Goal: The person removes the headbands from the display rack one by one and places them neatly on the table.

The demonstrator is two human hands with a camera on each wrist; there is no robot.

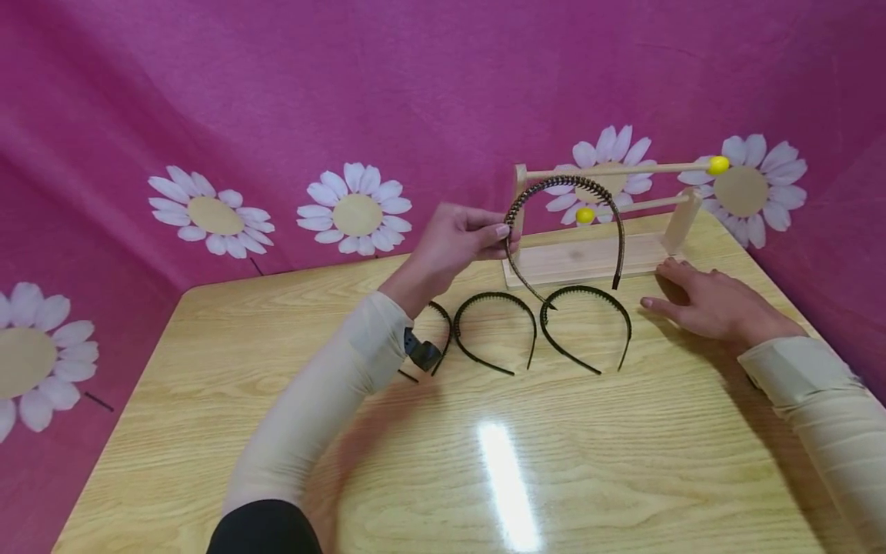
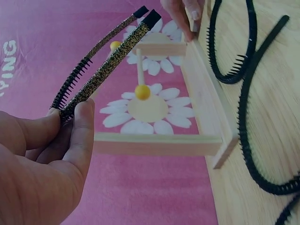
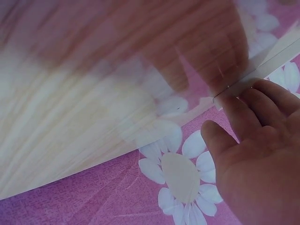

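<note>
My left hand [image 1: 460,240] pinches a gold-and-black toothed headband [image 1: 566,181] by one side between thumb and fingers, holding it up before the wooden rack. In the left wrist view this headband [image 2: 107,65] shows its black-tipped ends pointing up and away. The rack [image 1: 588,255] has two horizontal rods, each with a yellow ball on its end. My right hand [image 1: 720,304] lies with fingers extended, fingertips at the right end of the rack's base. On the table in front lie black headbands: one on the right [image 1: 585,291], one in the middle [image 1: 494,296], one partly behind my left wrist [image 1: 443,314].
The light wood-grain table [image 1: 277,431] meets a pink cloth backdrop [image 1: 415,92] printed with white daisies. The upper rod [image 1: 637,168] points right and the lower rod [image 1: 651,204] points left. A bright light reflection [image 1: 508,485] falls on the front of the table.
</note>
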